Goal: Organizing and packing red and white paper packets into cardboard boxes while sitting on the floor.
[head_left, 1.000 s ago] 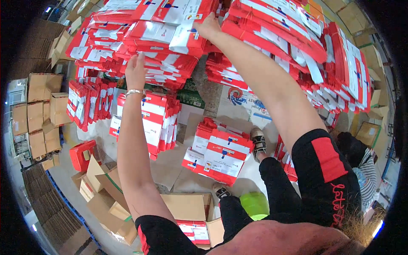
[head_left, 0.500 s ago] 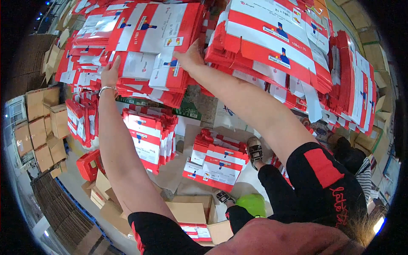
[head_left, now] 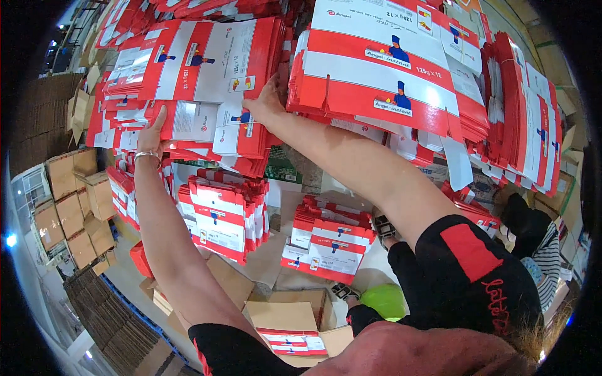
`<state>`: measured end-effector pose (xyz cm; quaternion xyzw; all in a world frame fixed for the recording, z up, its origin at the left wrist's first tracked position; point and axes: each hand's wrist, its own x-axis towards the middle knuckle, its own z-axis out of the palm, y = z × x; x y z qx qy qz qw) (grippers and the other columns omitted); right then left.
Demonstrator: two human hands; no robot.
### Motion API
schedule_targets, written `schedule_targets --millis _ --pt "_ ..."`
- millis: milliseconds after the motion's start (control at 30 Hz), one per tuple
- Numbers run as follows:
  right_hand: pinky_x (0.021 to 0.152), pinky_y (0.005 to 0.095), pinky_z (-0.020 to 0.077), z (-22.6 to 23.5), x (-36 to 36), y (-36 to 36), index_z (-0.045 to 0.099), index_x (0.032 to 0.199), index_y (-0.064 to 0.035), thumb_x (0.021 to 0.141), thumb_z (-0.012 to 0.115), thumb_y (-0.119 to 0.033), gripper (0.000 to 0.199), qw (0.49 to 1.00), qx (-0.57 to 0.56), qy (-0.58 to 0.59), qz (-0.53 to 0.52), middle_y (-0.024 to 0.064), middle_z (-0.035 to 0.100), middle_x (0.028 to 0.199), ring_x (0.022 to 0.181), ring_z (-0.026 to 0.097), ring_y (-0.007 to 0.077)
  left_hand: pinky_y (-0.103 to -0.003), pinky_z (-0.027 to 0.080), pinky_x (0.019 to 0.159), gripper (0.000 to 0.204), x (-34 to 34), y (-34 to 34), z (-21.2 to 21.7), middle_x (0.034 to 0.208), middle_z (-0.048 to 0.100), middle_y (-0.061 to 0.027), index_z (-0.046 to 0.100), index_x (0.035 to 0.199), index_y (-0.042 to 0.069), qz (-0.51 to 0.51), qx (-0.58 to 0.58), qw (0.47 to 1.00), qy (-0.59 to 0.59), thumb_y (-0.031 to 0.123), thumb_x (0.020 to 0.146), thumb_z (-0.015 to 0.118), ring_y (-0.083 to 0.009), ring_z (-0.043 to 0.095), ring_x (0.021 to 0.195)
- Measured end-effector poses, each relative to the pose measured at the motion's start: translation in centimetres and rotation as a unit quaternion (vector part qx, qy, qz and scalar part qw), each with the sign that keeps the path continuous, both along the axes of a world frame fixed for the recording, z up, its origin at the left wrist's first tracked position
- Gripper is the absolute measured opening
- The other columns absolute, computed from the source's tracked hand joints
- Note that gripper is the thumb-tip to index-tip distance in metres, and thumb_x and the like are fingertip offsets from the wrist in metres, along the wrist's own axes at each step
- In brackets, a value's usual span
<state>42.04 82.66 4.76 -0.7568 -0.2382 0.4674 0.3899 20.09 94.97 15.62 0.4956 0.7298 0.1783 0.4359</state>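
A thick stack of flat, folded red-and-white cartons (head_left: pixel 216 53) lies in front of me at the upper left, its pieces overlapping in uneven layers. My left hand (head_left: pixel 152 133), with a bracelet at the wrist, grips the stack's near left side, thumb on top and the other fingers mostly hidden. On the right side, my right hand (head_left: pixel 266 105) is closed around the carton edges, its fingertips partly out of sight. Close beside that hand stands a second large stack of the same cartons (head_left: pixel 382 94), tied with a thin band.
More carton bundles (head_left: pixel 530 119) stand at the far right, and others (head_left: pixel 216 219) sit on the floor below, including one bundle (head_left: pixel 329 244) near my feet. An open brown box (head_left: pixel 282 316) holds red-and-white packs. Brown boxes (head_left: pixel 75 207) line the left. Someone in stripes (head_left: pixel 547 263) is at the right.
Both hands and the stack between them have come a little toward me and to the left. The whole view has also shifted slightly. The grip looks the same.
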Motion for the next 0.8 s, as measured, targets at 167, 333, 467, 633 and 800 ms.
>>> schedule_targets --millis 167,333,467,633,800 --pt "0.102 0.0387 0.041 0.7 -1.0 -0.4 0.029 0.135 0.0038 0.063 0.079 -0.016 0.09 0.991 0.12 0.041 -0.034 0.0254 0.048 0.13 0.121 0.048 0.0344 -0.03 0.058 0.054 0.07 -5.1 -2.0 1.0 0.108 0.062 -0.0138 0.049 0.126 -0.009 -0.09 0.129 0.987 0.022 0.04 0.082 0.071 -0.0204 0.066 0.086" --pt "0.088 0.04 0.0507 1.2 -1.8 -1.6 0.04 0.121 0.0057 0.06 0.08 -0.012 0.074 0.978 0.208 -0.021 -0.021 0.0249 0.06 0.111 0.105 0.06 0.0332 -0.034 0.055 0.077 0.046 -6.0 -8.8 3.3 0.116 0.061 -0.0126 0.054 0.12 -0.003 0.051 0.137 0.966 -0.213 0.033 0.092 0.06 -0.0196 0.064 0.096" --pt "0.103 0.0371 0.0387 6.1 -5.5 -5.9 0.022 0.14 0.0091 0.061 0.079 -0.021 0.102 0.944 0.322 -0.009 0.076 0.0285 0.049 0.123 0.118 0.049 0.0335 -0.041 0.046 0.096 0.054 -12.7 -17.8 5.9 0.125 0.057 -0.0115 0.046 0.13 -0.002 0.099 0.19 0.938 -0.272 0.037 0.093 0.057 -0.0225 0.056 0.113" --pt "0.107 0.0355 0.0334 11.9 -6.9 -17.6 0.025 0.142 0.0029 0.064 0.082 -0.025 0.101 0.917 0.347 0.128 0.149 0.0199 0.047 0.131 0.124 0.045 0.0267 -0.045 0.044 0.098 0.054 -17.1 -32.5 7.0 0.128 0.054 -0.0094 0.043 0.132 0.002 0.192 0.217 0.912 -0.289 0.039 0.094 0.055 -0.0254 0.053 0.116" --pt "0.096 0.0331 0.0433 10.7 -10.2 -31.6 0.04 0.136 -0.0046 0.071 0.08 -0.021 0.078 0.928 0.196 0.281 0.149 0.0086 0.057 0.121 0.107 0.055 0.0161 -0.042 0.048 0.094 0.052 -21.5 -49.6 5.3 0.124 0.056 -0.0081 0.045 0.131 0.004 0.16 0.117 0.889 -0.412 0.033 0.091 0.06 -0.0229 0.056 0.112"
